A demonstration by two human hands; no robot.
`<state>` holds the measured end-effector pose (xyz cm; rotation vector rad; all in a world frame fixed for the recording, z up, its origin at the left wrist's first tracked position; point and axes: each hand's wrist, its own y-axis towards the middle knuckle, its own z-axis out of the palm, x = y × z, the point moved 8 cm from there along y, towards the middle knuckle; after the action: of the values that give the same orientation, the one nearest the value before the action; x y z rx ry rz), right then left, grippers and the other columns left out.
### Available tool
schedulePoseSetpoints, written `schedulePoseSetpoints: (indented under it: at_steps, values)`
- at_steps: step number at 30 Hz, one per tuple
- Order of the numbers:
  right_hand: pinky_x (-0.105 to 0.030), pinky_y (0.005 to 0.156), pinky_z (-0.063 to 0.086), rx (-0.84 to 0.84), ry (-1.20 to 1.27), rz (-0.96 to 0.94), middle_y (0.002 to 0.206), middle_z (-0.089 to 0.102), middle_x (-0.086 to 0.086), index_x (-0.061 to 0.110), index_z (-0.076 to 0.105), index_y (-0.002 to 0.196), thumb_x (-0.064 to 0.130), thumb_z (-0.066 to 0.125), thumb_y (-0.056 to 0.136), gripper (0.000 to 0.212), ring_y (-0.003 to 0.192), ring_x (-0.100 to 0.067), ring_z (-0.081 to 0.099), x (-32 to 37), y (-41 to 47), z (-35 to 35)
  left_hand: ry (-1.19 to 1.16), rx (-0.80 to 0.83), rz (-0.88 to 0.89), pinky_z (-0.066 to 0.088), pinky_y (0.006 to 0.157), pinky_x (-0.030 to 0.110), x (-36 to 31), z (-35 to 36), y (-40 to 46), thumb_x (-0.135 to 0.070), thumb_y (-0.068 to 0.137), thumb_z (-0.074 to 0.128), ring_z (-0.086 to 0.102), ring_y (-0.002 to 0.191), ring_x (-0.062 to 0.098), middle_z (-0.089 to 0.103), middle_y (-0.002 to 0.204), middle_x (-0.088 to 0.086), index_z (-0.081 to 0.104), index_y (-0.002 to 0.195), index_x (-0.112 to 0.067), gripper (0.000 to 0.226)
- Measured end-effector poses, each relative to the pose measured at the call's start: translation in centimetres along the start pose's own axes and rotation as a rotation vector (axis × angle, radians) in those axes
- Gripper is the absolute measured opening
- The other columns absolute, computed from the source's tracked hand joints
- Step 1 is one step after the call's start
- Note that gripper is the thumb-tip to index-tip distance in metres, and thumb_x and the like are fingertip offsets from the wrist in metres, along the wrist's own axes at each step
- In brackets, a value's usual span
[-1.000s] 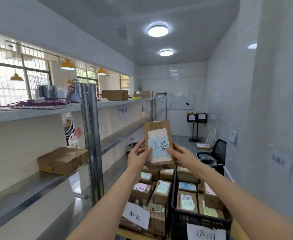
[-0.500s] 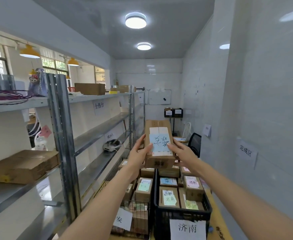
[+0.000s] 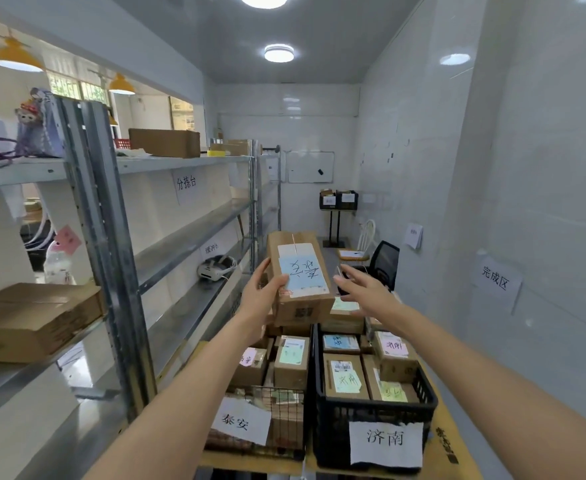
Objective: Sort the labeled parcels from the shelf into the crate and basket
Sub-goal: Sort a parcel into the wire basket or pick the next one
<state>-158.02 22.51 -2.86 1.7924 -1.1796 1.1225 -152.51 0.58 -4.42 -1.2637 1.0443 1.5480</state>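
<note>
A brown cardboard parcel (image 3: 298, 277) with a blue handwritten label hangs in the air above the containers. My left hand (image 3: 263, 295) grips its left side, thumb on top. My right hand (image 3: 364, 289) is just off the parcel's right side, fingers spread and straight, holding nothing. Below, a wire basket (image 3: 267, 396) with a white paper sign holds several labelled parcels. Beside it on the right, a black plastic crate (image 3: 371, 414) with its own sign holds several more. The metal shelf (image 3: 180, 237) runs along the left wall.
A large cardboard box (image 3: 35, 318) lies on the shelf at the left, another box (image 3: 165, 142) on the top level, a white headset (image 3: 215, 268) further along. A black chair (image 3: 385, 263) and a stand with black bins (image 3: 338, 200) are at the back. The white wall is close on the right.
My right hand has come off the parcel and opened; the left hand alone holds it now. The parcel has tilted left and dropped slightly toward the containers. The view has turned right and down.
</note>
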Motion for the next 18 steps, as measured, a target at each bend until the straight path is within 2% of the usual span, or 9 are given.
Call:
schedulePoseSetpoints:
  at_steps: [4, 7, 10, 13, 14, 16, 18]
  values:
    - [-0.03, 0.084, 0.053, 0.057, -0.058, 0.032, 0.152, 0.046, 0.001, 0.04, 0.034, 0.154, 0.058, 0.063, 0.092, 0.07, 0.122, -0.018, 0.057, -2.9, 3.2, 2.0, -0.014, -0.049, -0.084, 0.061, 0.06, 0.034, 3.3, -2.0, 3.3, -0.025, 0.095, 0.069, 0.072, 0.102, 0.023, 0.059, 0.141, 0.003, 0.031, 0.153, -0.046, 0.072]
    - [-0.035, 0.092, 0.052, 0.102, -0.065, 0.052, 0.147, 0.051, -0.001, 0.035, 0.036, 0.154, 0.053, 0.063, 0.094, 0.068, 0.125, -0.02, 0.055, -5.0, 6.8, 4.0, -0.012, -0.104, -0.135, 0.062, 0.08, 0.048, 6.5, -3.3, 6.7, -0.027, 0.093, 0.071, 0.07, 0.107, 0.023, 0.062, 0.137, 0.0, 0.031, 0.15, -0.049, 0.073]
    - [-0.036, 0.096, 0.05, 0.178, -0.061, 0.055, 0.145, 0.05, 0.002, 0.035, 0.036, 0.154, 0.054, 0.067, 0.091, 0.072, 0.124, -0.017, 0.052, -7.3, 10.6, 6.6, -0.005, -0.152, -0.166, 0.059, 0.087, 0.056, 9.7, -4.5, 10.3, -0.029, 0.088, 0.076, 0.067, 0.113, 0.026, 0.057, 0.143, -0.003, 0.032, 0.148, -0.051, 0.077]
    - [-0.023, 0.091, 0.05, 0.239, -0.086, 0.054, 0.142, 0.05, 0.009, 0.035, 0.036, 0.155, 0.053, 0.077, 0.083, 0.085, 0.114, -0.002, 0.056, -10.2, 14.7, 9.0, 0.014, -0.214, -0.209, 0.059, 0.083, 0.06, 12.8, -5.3, 13.2, -0.029, 0.086, 0.079, 0.062, 0.119, 0.031, 0.051, 0.144, -0.006, 0.019, 0.152, -0.055, 0.093]
    - [-0.024, 0.093, 0.052, 0.259, -0.085, 0.053, 0.145, 0.049, 0.011, 0.037, 0.034, 0.155, 0.057, 0.082, 0.077, 0.094, 0.116, -0.002, 0.057, -11.1, 16.1, 10.0, 0.001, -0.248, -0.229, 0.059, 0.08, 0.062, 13.9, -5.7, 14.1, -0.028, 0.085, 0.08, 0.06, 0.12, 0.033, 0.05, 0.143, -0.005, 0.014, 0.15, -0.058, 0.098]
    - [-0.035, 0.106, 0.048, 0.304, -0.097, 0.063, 0.149, 0.047, 0.014, 0.037, 0.028, 0.157, 0.06, 0.089, 0.066, 0.112, 0.128, -0.009, 0.053, -13.1, 18.8, 11.9, -0.009, -0.305, -0.267, 0.057, 0.079, 0.067, 16.3, -6.6, 15.8, -0.027, 0.083, 0.082, 0.057, 0.124, 0.037, 0.047, 0.147, -0.002, 0.007, 0.145, -0.066, 0.105]
    - [-0.03, 0.11, 0.04, 0.374, -0.107, 0.037, 0.138, 0.047, 0.021, 0.031, 0.025, 0.157, 0.042, 0.092, 0.071, 0.11, 0.129, -0.007, 0.046, -14.4, 20.7, 14.0, -0.008, -0.354, -0.316, 0.056, 0.079, 0.068, 18.7, -7.5, 17.3, -0.027, 0.083, 0.082, 0.055, 0.126, 0.038, 0.046, 0.151, 0.001, 0.0, 0.143, -0.068, 0.109]
